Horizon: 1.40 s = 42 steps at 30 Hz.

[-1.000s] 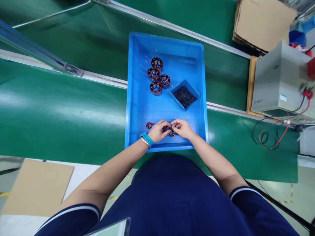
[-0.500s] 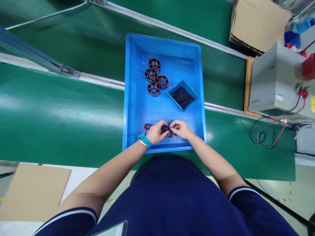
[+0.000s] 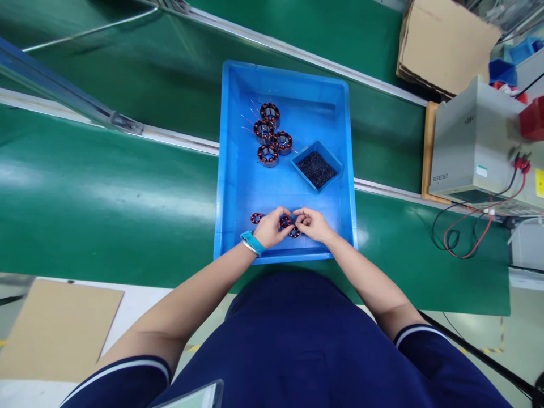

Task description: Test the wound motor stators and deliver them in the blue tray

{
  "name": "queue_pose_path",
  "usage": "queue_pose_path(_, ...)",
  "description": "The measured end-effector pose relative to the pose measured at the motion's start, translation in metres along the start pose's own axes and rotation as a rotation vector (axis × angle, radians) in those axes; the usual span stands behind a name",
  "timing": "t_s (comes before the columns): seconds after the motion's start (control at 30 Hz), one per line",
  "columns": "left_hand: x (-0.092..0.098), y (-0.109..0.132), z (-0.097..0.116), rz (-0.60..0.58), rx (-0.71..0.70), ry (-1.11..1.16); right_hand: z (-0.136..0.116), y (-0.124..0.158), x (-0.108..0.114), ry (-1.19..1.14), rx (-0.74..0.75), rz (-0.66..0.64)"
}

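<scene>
My left hand (image 3: 272, 228) is closed around a small copper-wound motor stator (image 3: 285, 222) near the front of a blue tray (image 3: 243, 195). Close on its right, my right hand (image 3: 312, 224) has thumb and fingertips pinched together at the stator's edge; whatever is between them is too small to make out. Just below the held stator lies a second small stator (image 3: 294, 232), partly covered by fingers. Another small stator (image 3: 256, 218) rests on the tray floor to the left of my left hand.
Several larger wound stators (image 3: 268, 154) with loose wire ends sit at the tray's back left. A small blue bin (image 3: 335, 172) of thin black pieces (image 3: 315, 168) stands at its right. On the green bench (image 3: 170, 209), a grey instrument (image 3: 463, 136) with red and black leads is at right.
The view has shifted slightly, so the tray appears a little further right. Both hands stay at the small stator, with hardly any movement of the fingers.
</scene>
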<state>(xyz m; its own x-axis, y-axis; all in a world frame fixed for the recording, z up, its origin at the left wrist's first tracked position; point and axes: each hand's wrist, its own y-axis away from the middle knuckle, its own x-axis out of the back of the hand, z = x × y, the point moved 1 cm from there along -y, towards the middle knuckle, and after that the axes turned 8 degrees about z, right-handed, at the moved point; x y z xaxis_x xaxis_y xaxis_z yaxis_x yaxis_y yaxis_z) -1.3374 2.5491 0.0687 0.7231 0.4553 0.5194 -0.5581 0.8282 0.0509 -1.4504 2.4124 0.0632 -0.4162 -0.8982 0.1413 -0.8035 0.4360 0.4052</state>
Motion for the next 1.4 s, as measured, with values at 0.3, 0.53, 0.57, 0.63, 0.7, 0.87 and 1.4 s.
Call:
queue_pose_path(0.3, -0.003, 0.001, -0.007, -0.002, 0.018, 0.009, -0.001, 0.005, 0.001, 0.181, 0.179, 0.084)
queue_pose_path(0.53, -0.005, 0.000, -0.003, -0.013, 0.026, 0.051, -0.008, 0.005, -0.007, 0.411, 0.279, 0.156)
queue_pose_path(0.57, -0.006, 0.000, -0.002, -0.005, 0.026, 0.056, -0.010, 0.006, -0.008, 0.442, 0.300, 0.172)
queue_pose_path(0.63, -0.007, 0.001, 0.000, 0.018, 0.022, 0.062, -0.013, 0.009, -0.010, 0.481, 0.340, 0.180)
queue_pose_path(0.7, -0.009, 0.002, 0.002, 0.042, 0.014, 0.073, -0.014, 0.012, -0.009, 0.495, 0.369, 0.163)
queue_pose_path(0.87, -0.015, 0.000, -0.002, 0.038, 0.026, 0.071, -0.004, 0.007, -0.003, 0.509, 0.408, 0.083)
queue_pose_path(1.4, -0.003, -0.007, 0.004, -0.058, -0.053, -0.541, -0.009, 0.008, 0.019, 0.271, 0.428, 0.390)
